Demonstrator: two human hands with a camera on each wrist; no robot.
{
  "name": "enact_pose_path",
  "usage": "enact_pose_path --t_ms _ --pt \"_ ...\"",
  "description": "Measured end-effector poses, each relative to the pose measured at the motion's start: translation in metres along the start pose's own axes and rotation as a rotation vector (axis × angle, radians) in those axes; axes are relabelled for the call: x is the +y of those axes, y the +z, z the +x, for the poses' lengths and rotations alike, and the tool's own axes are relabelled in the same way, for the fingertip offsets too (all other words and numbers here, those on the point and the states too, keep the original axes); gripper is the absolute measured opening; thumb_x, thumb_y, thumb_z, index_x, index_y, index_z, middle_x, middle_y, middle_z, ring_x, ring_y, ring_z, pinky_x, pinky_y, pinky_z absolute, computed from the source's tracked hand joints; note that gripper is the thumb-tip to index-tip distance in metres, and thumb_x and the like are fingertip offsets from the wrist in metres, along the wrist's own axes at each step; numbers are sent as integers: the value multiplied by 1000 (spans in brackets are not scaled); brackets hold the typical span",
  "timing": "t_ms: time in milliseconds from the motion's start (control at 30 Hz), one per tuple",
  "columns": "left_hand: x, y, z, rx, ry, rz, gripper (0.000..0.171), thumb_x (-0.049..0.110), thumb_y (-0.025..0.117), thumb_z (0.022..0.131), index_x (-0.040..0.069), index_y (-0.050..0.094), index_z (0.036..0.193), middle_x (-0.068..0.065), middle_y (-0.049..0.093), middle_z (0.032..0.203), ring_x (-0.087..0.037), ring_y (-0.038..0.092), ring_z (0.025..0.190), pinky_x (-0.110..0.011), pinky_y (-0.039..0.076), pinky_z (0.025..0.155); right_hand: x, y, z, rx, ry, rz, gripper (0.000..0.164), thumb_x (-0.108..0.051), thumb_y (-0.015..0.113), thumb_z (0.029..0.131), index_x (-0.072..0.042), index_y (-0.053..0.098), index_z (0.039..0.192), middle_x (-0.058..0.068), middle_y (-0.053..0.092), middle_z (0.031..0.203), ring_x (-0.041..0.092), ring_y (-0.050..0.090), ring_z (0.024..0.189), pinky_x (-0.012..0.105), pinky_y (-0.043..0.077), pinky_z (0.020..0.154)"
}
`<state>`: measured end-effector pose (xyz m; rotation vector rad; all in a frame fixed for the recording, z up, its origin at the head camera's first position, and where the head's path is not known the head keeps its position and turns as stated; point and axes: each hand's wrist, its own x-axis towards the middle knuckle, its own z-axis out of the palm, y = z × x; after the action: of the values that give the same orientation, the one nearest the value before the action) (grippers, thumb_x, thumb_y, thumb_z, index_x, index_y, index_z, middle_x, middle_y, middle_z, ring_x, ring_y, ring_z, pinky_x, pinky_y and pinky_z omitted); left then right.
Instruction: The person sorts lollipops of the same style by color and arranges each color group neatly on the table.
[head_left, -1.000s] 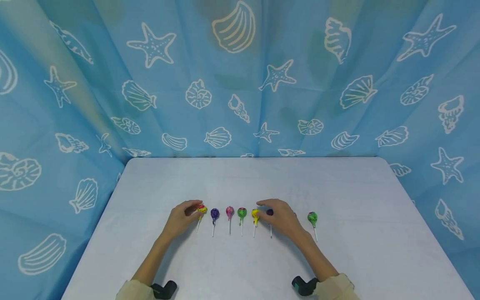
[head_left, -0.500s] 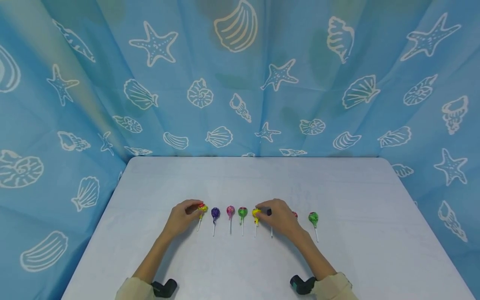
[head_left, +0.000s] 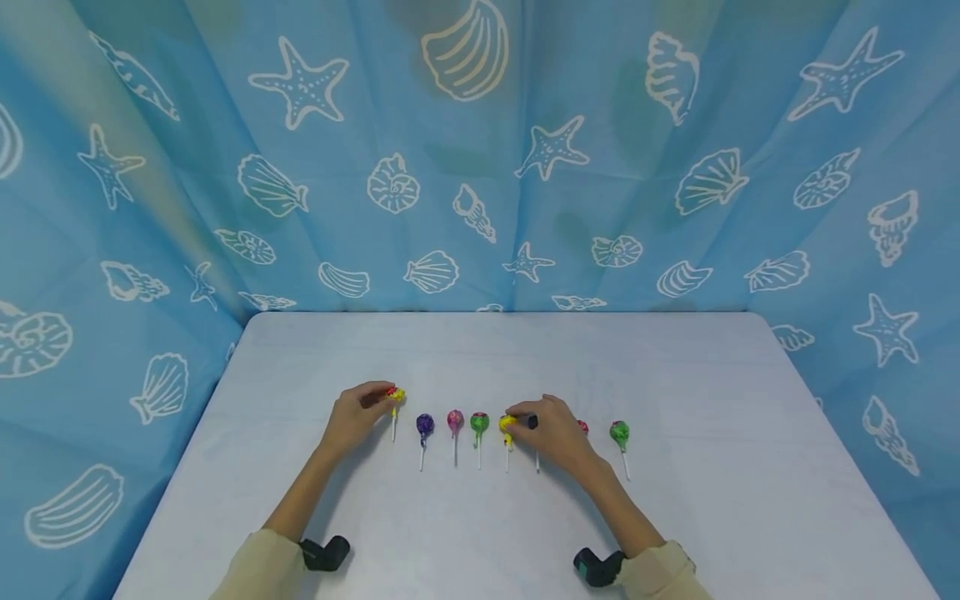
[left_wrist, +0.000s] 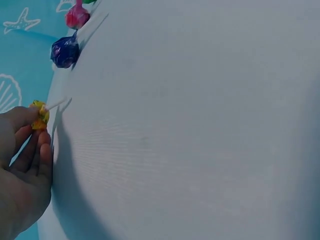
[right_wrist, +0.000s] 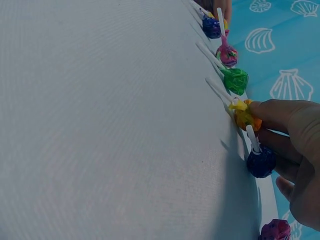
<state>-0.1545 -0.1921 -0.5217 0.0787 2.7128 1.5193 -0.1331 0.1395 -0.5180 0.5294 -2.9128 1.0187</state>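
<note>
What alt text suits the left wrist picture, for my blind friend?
The left hand pinches a yellow lollipop. Higher in the picture, a blue lollipop and a pink lollipop lie on a white table, with a blue curtain behind.

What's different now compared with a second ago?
The left hand has shifted the red-and-yellow lollipop farther up the head view, out of line with the row; how much is lifting is hard to tell. No grip was taken or released. The right hand stays pinching the yellow lollipop; the purple lollipop and pink lollipop haven't visibly moved.
</note>
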Motion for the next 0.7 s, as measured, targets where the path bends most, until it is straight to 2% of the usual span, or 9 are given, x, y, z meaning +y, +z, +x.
enact_pose_path --t_ms 367,700 --pt "0 1 38 -17 -29 15 34 10 66 96 -1 64 128 -18 66 123 -33 61 115 -45 48 100 -2 0 -4 12 15 10 23 -18 81 85 -10 78 107 3 74 105 27 64 105 46 48 99" --pt "4 5 65 11 -55 7 34 12 63 98 -2 63 129 -20 64 126 -34 59 119 -44 47 100 -4 -1 -4 -3 25 6 24 -18 80 86 -10 78 108 3 74 105 27 64 105 46 48 99"
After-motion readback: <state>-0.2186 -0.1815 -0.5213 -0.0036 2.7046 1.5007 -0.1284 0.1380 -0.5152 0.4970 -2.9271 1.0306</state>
